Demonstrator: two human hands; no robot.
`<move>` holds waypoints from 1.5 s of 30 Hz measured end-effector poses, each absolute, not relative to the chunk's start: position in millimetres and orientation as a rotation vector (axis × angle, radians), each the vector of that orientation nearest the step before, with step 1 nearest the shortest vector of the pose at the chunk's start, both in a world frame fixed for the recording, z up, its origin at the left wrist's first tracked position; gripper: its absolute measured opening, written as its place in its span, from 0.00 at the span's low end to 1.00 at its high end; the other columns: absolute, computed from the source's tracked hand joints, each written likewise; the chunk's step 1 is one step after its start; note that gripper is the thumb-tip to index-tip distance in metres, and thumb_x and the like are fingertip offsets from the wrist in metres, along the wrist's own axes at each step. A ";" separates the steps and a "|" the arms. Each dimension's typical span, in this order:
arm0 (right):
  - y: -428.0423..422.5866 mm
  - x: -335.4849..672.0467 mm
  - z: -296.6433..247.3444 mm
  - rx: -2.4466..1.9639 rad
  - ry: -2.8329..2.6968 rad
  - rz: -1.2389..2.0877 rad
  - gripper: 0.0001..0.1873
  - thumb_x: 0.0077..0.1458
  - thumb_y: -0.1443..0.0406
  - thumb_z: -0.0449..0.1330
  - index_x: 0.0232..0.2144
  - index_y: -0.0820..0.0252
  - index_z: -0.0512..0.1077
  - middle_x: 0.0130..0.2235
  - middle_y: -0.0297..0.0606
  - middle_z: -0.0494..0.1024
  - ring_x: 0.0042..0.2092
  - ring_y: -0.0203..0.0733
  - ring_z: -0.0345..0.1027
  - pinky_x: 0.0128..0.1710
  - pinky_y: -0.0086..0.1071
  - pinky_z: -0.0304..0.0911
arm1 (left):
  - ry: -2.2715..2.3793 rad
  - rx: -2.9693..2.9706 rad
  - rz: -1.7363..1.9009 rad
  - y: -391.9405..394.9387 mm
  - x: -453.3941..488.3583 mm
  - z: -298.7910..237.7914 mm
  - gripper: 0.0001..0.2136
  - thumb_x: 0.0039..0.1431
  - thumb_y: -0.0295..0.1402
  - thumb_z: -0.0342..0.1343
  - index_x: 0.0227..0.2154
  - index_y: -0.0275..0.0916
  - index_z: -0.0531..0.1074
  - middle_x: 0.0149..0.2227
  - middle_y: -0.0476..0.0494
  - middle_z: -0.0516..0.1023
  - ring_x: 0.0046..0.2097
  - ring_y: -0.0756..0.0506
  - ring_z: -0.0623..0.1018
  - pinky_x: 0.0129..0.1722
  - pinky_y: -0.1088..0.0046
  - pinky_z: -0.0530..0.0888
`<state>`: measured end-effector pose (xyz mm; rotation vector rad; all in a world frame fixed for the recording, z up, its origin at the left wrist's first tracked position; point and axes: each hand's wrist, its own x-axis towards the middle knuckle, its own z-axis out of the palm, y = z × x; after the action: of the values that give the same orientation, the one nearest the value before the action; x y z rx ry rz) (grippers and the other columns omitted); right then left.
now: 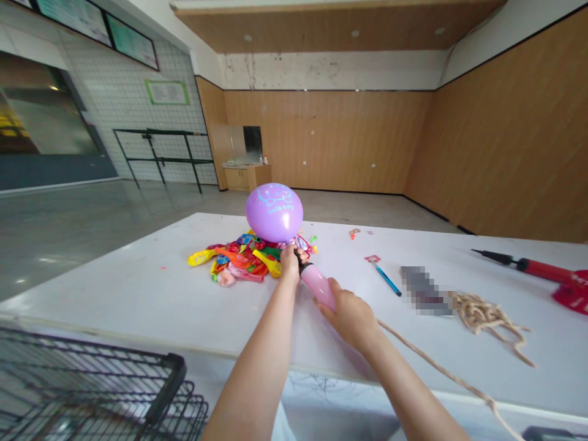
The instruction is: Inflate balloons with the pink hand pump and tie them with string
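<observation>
A purple balloon with light blue print stands inflated above the table, its neck down at my left hand. The fingers of that hand are closed around the balloon's neck and the black tip of a pink balloon pump. My right hand is wrapped round the pump's near end. The pump slants from my right hand up to the balloon. Just left of my left hand lies a pile of uninflated balloons in yellow, orange, red, pink and blue.
On the white table lie a blue pen, a blurred-out flat item, coiled rope and a red pump. A loose rope end trails over the front edge. A black wire cart stands at lower left.
</observation>
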<state>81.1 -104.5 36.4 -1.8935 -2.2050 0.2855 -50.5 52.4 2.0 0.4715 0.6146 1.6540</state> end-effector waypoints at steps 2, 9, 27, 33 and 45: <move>-110.8 85.9 35.0 -1.896 -2.208 0.290 0.31 0.60 0.57 0.53 0.62 0.63 0.54 0.45 0.52 0.77 0.45 0.53 0.74 0.41 0.38 0.65 | 0.642 0.482 1.661 51.5 -49.3 2.8 0.09 0.51 0.29 0.53 0.23 0.40 0.56 0.16 0.56 0.59 0.14 0.56 0.60 0.13 0.81 0.53; -158.4 136.3 34.4 -1.872 -2.208 0.454 0.29 0.57 0.59 0.56 0.60 0.61 0.59 0.44 0.50 0.79 0.46 0.52 0.74 0.42 0.37 0.64 | 0.665 0.413 1.648 52.9 -50.4 8.9 0.08 0.50 0.26 0.51 0.23 0.40 0.56 0.16 0.57 0.57 0.13 0.56 0.58 0.12 0.82 0.50; -115.9 87.9 35.5 -1.864 -2.208 0.324 0.29 0.58 0.58 0.53 0.60 0.63 0.58 0.45 0.53 0.78 0.45 0.54 0.74 0.40 0.38 0.64 | 0.719 0.434 1.645 49.2 -54.2 4.2 0.07 0.50 0.24 0.49 0.22 0.40 0.56 0.15 0.55 0.57 0.14 0.55 0.58 0.12 0.81 0.51; -159.0 138.5 36.3 -1.822 -2.225 0.477 0.28 0.58 0.60 0.53 0.60 0.60 0.59 0.47 0.50 0.77 0.48 0.52 0.72 0.43 0.37 0.63 | 0.699 0.369 1.685 52.0 -59.2 11.1 0.08 0.49 0.24 0.51 0.23 0.40 0.57 0.16 0.56 0.57 0.13 0.56 0.58 0.12 0.82 0.51; -125.4 97.1 45.6 -1.936 -2.224 0.332 0.28 0.61 0.57 0.51 0.61 0.62 0.58 0.45 0.52 0.78 0.45 0.53 0.74 0.39 0.37 0.63 | 0.673 0.408 1.649 49.9 -54.9 8.3 0.09 0.53 0.26 0.51 0.23 0.40 0.56 0.16 0.55 0.57 0.14 0.56 0.58 0.13 0.82 0.51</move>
<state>97.1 -125.4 45.6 -1.9364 -2.2238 0.3319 -54.9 49.9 8.3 0.4076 0.6732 1.6489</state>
